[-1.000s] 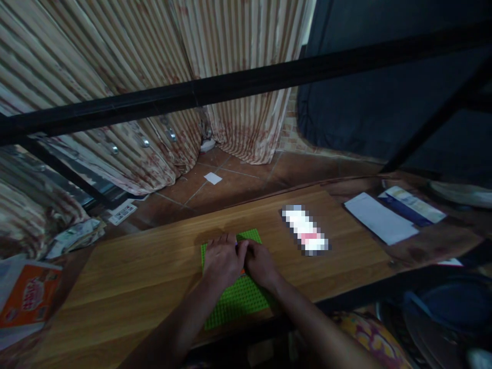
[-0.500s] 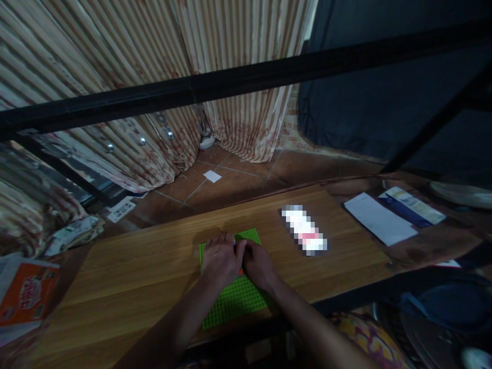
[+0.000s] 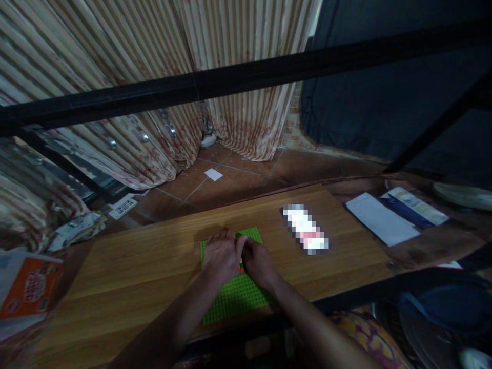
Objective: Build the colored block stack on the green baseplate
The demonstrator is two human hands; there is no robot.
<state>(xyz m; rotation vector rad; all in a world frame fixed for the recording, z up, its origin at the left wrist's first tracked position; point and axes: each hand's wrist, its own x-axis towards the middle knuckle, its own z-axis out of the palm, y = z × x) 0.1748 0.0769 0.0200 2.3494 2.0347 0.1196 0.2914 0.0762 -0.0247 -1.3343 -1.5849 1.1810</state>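
A green studded building baseplate (image 3: 236,300) lies on the wooden table beneath both hands. Small toy bricks (image 3: 241,266), orange with a bit of yellow, show in the narrow gap between my palms; the rest of them is covered. My left hand (image 3: 221,253) bends over the bricks from the left, back upward, its thumb against the other hand. From the right, my right hand (image 3: 259,260) curls in with its fingers closed around the same spot. Its fingertips are hidden.
A phone with a blurred screen (image 3: 305,229) lies on the wooden table (image 3: 146,271), right of the baseplate. White paper (image 3: 380,218) and a blue-and-cream packet (image 3: 415,206) lie farther right. An orange-and-white bag (image 3: 31,287) is at left. A dark bar (image 3: 246,82) crosses beyond the table.
Both hands stay at the same place on the baseplate, with only a slight shift of the fingers. A little more yellow brick shows between them. The whole view has moved slightly.
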